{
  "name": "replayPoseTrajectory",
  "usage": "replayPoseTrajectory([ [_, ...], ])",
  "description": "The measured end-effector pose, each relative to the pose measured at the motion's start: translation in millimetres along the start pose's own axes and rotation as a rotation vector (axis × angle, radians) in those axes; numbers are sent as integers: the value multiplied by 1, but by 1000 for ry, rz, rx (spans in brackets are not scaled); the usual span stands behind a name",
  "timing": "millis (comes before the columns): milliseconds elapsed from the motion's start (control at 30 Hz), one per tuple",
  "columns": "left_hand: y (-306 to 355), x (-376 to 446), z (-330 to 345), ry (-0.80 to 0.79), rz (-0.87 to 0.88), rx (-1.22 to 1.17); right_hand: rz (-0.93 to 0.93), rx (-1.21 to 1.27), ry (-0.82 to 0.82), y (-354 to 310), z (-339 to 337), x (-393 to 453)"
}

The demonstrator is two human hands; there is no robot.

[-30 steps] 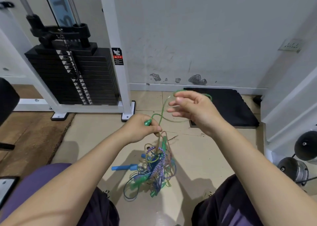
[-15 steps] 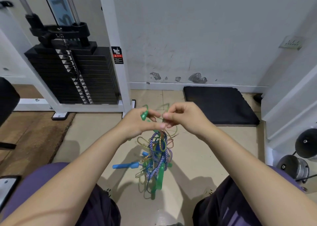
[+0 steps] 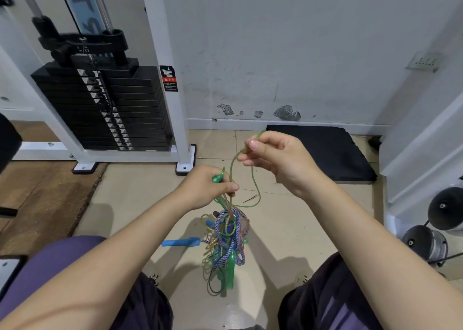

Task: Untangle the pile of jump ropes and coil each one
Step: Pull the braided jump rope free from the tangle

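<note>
A tangled bundle of jump ropes (image 3: 226,239) in green, blue-white braid and orange hangs between my knees above the tiled floor. My left hand (image 3: 203,188) grips a green handle end and several strands at the top of the bundle. Up and to the right, my right hand (image 3: 278,158) pinches a thin green rope (image 3: 256,187) that loops down and back to the bundle. A blue handle (image 3: 180,242) sticks out to the left of the tangle. A second green handle (image 3: 231,269) dangles at the bottom.
A white-framed weight-stack machine (image 3: 105,109) stands at the back left. A black foam mat (image 3: 323,152) lies against the wall behind my right hand. Dumbbells (image 3: 426,239) sit at the right edge. My legs in dark shorts flank the bundle.
My right hand has moved up and to the right away from my left hand, drawing out a length of the green rope. The bundle still hangs from my left hand.
</note>
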State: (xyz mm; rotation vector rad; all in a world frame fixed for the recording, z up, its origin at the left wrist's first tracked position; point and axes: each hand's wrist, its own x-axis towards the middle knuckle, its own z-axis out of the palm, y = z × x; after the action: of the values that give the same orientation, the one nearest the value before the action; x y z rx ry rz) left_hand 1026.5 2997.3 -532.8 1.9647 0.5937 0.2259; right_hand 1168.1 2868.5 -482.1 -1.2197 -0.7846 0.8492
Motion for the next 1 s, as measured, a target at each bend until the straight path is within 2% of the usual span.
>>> replayPoseTrajectory([
  [100, 9, -1, -6, 103, 13, -149, 75, -229, -18, 0, -11, 1],
  [200, 15, -1, -7, 182, -4, -289, 231, -449, -184, 11, -9, -3],
  [367, 19, -2, -10, 196, 66, -515, 258, -542, -217, 32, 16, -6],
  [500, 16, 0, -16, 159, 49, -471, 145, -410, -108, 22, 16, -3],
  [633, 2, -1, -20, -104, -35, -156, 41, -224, -23, 7, 9, -1],
  [733, -8, -2, -7, -175, -3, 56, -2, -79, -28, -1, 9, -2],
  [867, -9, 0, -6, -93, -20, 147, -86, 109, 42, -15, -2, 1],
  [1000, -1, 0, -7, 23, 4, -23, 35, -13, 97, -6, -12, 3],
])
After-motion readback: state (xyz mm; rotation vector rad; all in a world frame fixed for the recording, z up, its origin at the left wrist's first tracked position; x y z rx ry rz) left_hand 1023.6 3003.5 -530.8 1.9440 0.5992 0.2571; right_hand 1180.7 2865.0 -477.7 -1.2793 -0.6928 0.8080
